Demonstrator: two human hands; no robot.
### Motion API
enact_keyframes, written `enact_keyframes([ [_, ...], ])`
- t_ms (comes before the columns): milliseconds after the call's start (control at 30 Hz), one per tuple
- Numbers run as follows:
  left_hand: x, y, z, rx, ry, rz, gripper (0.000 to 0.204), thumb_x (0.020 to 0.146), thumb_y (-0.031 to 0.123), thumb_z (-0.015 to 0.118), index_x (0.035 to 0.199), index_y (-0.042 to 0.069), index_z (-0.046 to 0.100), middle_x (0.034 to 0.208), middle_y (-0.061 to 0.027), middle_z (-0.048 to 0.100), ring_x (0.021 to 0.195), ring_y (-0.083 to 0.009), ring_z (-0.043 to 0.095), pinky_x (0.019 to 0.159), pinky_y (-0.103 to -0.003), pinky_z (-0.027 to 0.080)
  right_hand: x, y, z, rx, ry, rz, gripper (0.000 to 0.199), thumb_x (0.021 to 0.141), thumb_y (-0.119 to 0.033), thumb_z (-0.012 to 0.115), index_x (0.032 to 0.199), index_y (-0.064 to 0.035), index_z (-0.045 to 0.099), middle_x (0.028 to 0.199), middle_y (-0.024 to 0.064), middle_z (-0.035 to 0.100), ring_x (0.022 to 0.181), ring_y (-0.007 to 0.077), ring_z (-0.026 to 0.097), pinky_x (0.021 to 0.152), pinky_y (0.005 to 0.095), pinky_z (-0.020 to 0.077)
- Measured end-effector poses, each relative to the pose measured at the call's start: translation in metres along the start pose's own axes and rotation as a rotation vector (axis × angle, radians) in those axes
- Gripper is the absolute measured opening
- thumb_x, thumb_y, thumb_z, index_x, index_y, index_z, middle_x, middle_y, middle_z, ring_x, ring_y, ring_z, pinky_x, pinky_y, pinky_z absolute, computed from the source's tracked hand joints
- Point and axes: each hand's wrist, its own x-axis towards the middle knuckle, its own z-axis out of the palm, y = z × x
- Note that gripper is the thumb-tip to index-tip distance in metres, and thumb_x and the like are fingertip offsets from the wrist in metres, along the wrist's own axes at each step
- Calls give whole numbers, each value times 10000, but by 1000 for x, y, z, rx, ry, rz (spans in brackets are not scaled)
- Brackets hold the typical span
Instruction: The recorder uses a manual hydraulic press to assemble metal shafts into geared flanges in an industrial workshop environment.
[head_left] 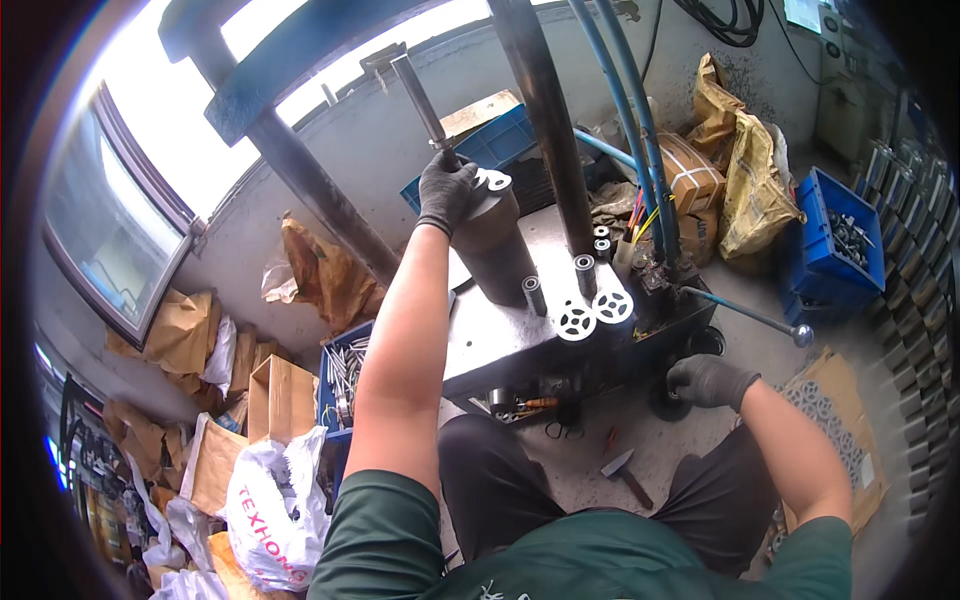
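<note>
My left hand (447, 190), in a dark grey glove, is closed around the lower end of a shiny metal shaft (420, 100). The shaft tilts slightly left above a thick dark cylinder (497, 245) on the metal table of a press (480, 340). White disc-shaped parts (493, 181) lie on top of the cylinder, beside my fingers. My right hand (712, 382), gloved too, has curled fingers next to a black round part (664, 398) low at the press's front right. Whatever those fingers hold, if anything, is hidden.
Two white slotted discs (575, 322) and small upright cylinders (585, 275) stand on the press table. A ball-ended lever (803, 335) juts out right. Blue bins (840, 230) hold metal parts. A hammer (628, 480) lies on the floor between my legs. Cardboard (835, 430) with grey discs lies right.
</note>
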Motion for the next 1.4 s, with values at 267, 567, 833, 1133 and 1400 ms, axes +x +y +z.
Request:
enact_keyframes([
  [267,5,-9,1,72,43,-9,255,903,218,755,1108,79,696,972,-125,769,947,-272,742,876,-400,566,-65,-130,-107,-307,272,-272,266,862,-311,740,901,-52,692,923,137,667,857,355,657,772,480,524],
  [567,-10,25,5,282,97,-37,338,909,329,788,1084,48,724,989,-161,774,964,-342,728,905,-439,544,-96,-91,-179,-385,28,169,677,759,-449,844,1293,-63,691,1245,164,697,1068,366,711,943,447,574],
  [833,-23,25,8,28,359,153,635,893,195,826,1408,47,485,1178,-174,706,1034,-371,706,948,-460,557,-89,-109,-159,-407,102,151,880,744,-675,810,1279,11,678,1104,225,734,985,400,725,877,451,583],
  [1133,-27,33,3,471,502,112,365,937,395,749,1216,166,697,1111,-115,711,1029,-332,703,880,-461,560,-111,-109,-95,-311,31,284,482,847,-431,743,1156,-61,739,1006,207,730,952,395,711,878,479,557],
  [1400,-18,25,8,353,451,117,398,950,383,732,1224,105,659,973,-160,743,963,-373,726,854,-487,570,-126,-91,-54,-382,239,288,68,863,-125,671,858,-62,696,849,199,686,813,424,687,743,483,553],
])
